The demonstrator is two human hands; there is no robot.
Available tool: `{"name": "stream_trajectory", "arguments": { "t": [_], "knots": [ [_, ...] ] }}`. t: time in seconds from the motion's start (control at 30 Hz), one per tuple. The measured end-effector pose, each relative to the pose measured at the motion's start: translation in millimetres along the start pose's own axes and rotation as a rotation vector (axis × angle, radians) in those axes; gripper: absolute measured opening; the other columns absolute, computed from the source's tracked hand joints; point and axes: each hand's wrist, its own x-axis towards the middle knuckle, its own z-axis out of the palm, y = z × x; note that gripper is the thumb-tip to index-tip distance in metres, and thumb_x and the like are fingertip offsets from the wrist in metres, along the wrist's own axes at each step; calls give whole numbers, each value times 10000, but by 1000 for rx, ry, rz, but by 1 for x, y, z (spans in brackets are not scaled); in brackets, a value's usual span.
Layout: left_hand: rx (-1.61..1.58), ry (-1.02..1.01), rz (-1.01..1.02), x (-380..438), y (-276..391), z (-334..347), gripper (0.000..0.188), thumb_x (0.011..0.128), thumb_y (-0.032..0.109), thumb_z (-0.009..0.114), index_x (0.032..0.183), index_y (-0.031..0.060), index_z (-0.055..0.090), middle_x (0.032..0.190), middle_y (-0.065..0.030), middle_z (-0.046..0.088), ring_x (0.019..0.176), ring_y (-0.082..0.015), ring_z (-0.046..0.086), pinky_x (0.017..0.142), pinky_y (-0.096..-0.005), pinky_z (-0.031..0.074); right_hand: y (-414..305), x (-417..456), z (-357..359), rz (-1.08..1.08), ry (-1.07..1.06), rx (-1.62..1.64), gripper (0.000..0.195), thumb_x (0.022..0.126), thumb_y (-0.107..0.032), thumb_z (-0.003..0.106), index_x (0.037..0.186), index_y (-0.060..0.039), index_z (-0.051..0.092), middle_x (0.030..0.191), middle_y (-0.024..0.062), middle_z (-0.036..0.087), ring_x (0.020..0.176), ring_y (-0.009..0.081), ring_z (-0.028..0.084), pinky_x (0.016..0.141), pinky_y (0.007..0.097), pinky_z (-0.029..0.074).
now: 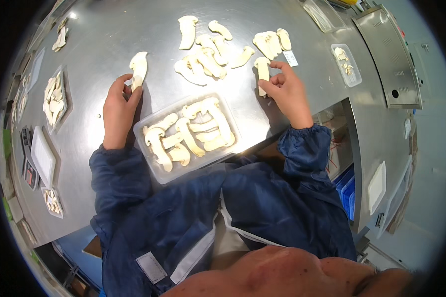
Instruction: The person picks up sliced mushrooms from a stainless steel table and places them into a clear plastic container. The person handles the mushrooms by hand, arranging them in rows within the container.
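Between its thumb and fingers my left hand [121,107] holds the lower end of a mushroom slice [139,67], left of the heap. My right hand [288,91] grips another mushroom slice [262,74] by its edge, beside a small paper tag [290,58] that bears writing. A heap of pale mushroom slices [208,59] lies on the steel table between the hands, with a small group of slices [271,42] to its right. Nearest my body stands a clear plastic tray [158,174] with several mushroom slices [189,137] laid inside it.
At the left are a tray of mushroom slices [54,100], a white tray [42,156], a dark scale [29,172] and a small filled tray [52,202]. To the right stand a tray with mushroom pieces [351,74] and a steel appliance [390,59]. The steel table's edge [330,105] runs beside my right forearm.
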Motion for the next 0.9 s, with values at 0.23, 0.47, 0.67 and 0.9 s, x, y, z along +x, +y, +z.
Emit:
{"name": "stream_trajectory", "arguments": {
  "t": [0.23, 0.47, 0.67, 0.9],
  "knots": [
    [-51, 172, 11, 0, -15, -14, 363, 989, 236, 672, 1298, 45, 650, 880, -55, 605, 742, -160, 562, 692, -315, 489, -3, 2, 3, 39, -19, -51, 593, 864, -198, 781, 1361, 33, 554, 809, 105, 696, 678, 179, 675, 645, 309, 553],
    [-61, 232, -70, -11, -32, -33, 339, 1007, 243, 659, 1292, 59, 666, 883, -13, 584, 697, -97, 487, 643, -263, 436, 2, 3, -10, -86, 86, -173, 365, 904, -168, 720, 1230, -16, 656, 805, 128, 719, 698, 261, 700, 662, 351, 545],
    [-99, 201, -85, -5, -49, -29, 330, 1009, 242, 642, 1277, 52, 676, 876, -4, 576, 660, -86, 464, 613, -252, 407, 14, 33, -28, -119, 331, -260, 219, 896, -214, 695, 1021, -39, 738, 841, 160, 735, 762, 314, 712, 693, 402, 549],
    [-191, 185, -153, 5, -80, -24, 295, 1012, 222, 627, 1244, 52, 696, 863, 13, 571, 719, -74, 473, 659, -226, 400, 43, 82, -27, -179, 533, -287, 194, 885, -221, 685, 966, -58, 753, 945, 142, 731, 905, 342, 693, 801, 435, 541]
  ]
}}
